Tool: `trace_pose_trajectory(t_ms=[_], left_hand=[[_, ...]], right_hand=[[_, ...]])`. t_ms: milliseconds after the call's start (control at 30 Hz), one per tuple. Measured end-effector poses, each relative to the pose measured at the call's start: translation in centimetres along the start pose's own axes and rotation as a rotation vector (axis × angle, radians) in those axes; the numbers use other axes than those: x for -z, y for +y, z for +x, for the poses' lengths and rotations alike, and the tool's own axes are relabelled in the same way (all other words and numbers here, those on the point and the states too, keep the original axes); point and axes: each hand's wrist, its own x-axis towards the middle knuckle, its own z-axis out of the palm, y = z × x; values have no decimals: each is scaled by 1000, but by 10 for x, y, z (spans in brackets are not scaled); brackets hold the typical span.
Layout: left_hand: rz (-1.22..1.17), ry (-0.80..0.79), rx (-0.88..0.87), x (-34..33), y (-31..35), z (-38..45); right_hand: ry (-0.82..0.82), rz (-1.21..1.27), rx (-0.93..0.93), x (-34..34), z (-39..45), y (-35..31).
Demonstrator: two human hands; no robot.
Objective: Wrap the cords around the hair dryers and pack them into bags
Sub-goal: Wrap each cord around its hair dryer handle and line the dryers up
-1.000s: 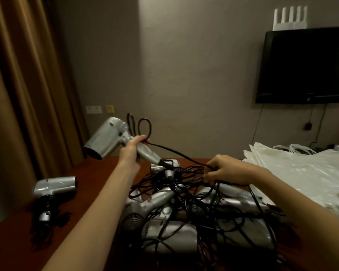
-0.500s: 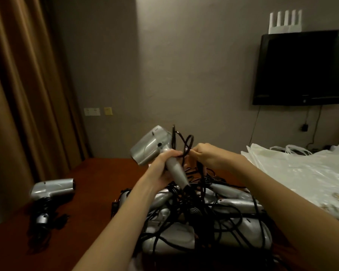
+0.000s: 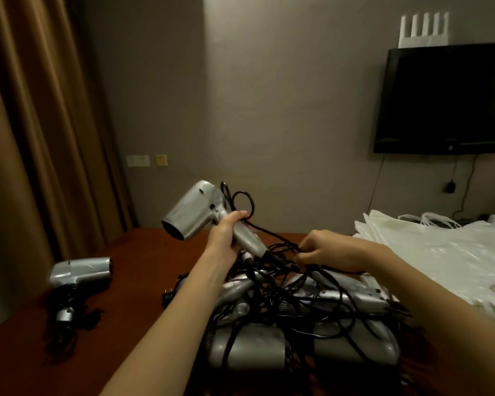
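Early stage. Left hand (image 3: 223,237) grips raised silver plastic hair dryer (image 3: 196,214); right hand (image 3: 323,251) pinches its black cord (image 3: 272,232), few loops wound. Tangled dryer pile (image 3: 297,324) on the bench remains; white plastic bags (image 3: 440,252) unfilled.

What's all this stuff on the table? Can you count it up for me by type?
Hair dryer held up in the left hand: 1
Hair dryer lying apart at the table's left: 1
Hair dryers in the tangled pile: at least 4, the black cords hide the rest
White plastic bags: 1 stack, sheets uncountable
Total: at least 6 dryers, 1 bag stack.
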Motion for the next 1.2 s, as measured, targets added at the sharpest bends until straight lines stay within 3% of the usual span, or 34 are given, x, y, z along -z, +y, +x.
trace_pose_trajectory(t_ms=[167, 333, 500, 667, 767, 1000, 1200], left_hand=[[-2, 91, -76, 16, 16, 8], [-71, -260, 51, 13, 6, -6], [115, -327, 115, -15, -19, -20], [-17, -386, 140, -30, -17, -21], [3, -294, 155, -31, -21, -18], [57, -47, 13, -6, -7, 9], [62, 0, -46, 0, -1, 15]], right_hand=[[-6, 64, 38, 2, -11, 21], [262, 285, 56, 1, -1, 16], [433, 362, 32, 4, 19, -11], [391, 324, 54, 4, 22, -12], [356, 260, 99, 1, 22, -17], [55, 33, 43, 1, -7, 2], [43, -24, 28, 5, -16, 8]])
